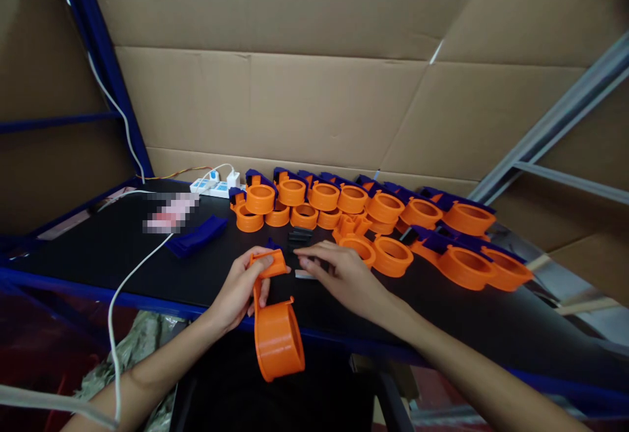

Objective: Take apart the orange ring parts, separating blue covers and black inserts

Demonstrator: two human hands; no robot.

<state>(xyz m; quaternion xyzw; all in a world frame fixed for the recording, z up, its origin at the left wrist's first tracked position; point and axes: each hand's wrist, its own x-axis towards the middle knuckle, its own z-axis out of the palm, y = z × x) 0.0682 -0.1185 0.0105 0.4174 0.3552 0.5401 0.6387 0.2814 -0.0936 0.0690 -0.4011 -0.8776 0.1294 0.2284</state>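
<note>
My left hand (239,288) is closed on the top of an orange plastic part (275,333), a ring-shaped cup on a flat arm, which hangs down over the front edge of the black table (113,248). My right hand (344,274) lies on the table just right of it, fingers stretched toward a small light flat piece (304,274). A little stack of black pieces (299,238) sits just beyond my fingertips.
Several orange ring parts with dark blue pieces (388,212) stand in rows across the back of the table. A blue piece (199,235) lies at the left. A white power strip (216,186) and white cable (132,274) are at the left; cardboard lines the wall.
</note>
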